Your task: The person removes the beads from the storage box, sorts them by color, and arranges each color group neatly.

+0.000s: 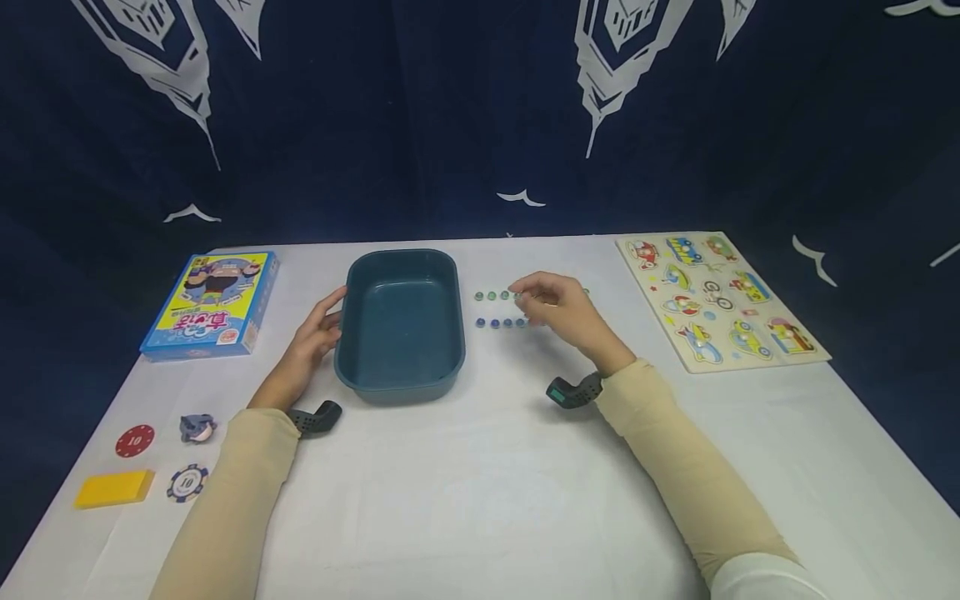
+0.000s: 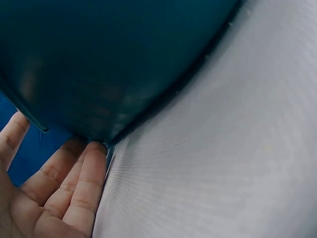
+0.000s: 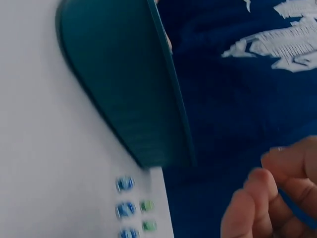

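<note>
A dark teal plastic basin (image 1: 400, 325) stands on the white table with nothing inside it. My left hand (image 1: 306, 354) touches its left side; in the left wrist view, extended fingers (image 2: 86, 186) rest against the outer wall. Right of the basin lie two rows of small glass marbles: green marbles (image 1: 491, 296) behind and blue marbles (image 1: 493, 322) in front. Above these rows my right hand (image 1: 558, 310) hovers, fingers bent and fingertips close together. Whether a marble is between them is not clear, even in the right wrist view. The hand hides part of both rows.
A yellow-and-blue box (image 1: 213, 304) lies back left. A wooden picture puzzle board (image 1: 720, 300) is at the right. Front left are a red chip (image 1: 135, 441), a white-and-dark chip (image 1: 187, 482), a small shark figure (image 1: 197, 428) and a yellow block (image 1: 114, 489).
</note>
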The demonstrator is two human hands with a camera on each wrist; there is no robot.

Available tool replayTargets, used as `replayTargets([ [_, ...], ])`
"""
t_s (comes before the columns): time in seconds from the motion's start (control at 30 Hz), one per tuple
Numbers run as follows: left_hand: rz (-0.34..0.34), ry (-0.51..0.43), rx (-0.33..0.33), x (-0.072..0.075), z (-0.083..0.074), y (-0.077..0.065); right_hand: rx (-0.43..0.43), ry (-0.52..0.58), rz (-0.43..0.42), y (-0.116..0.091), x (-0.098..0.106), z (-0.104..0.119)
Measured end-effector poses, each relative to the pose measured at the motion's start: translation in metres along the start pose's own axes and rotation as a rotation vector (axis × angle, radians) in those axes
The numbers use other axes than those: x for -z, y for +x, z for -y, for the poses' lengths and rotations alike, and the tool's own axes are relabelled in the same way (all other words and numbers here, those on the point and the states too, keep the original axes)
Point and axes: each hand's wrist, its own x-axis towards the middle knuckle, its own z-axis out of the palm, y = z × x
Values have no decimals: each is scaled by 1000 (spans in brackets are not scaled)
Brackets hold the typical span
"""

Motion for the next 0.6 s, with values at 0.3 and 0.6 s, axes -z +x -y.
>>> replayTargets([
  [0.3, 9, 7, -8, 1, 3, 2, 198, 38, 324, 25, -47, 19],
  [0.6, -3, 10, -22, 2, 4, 2, 392, -186, 494, 51, -71, 40],
])
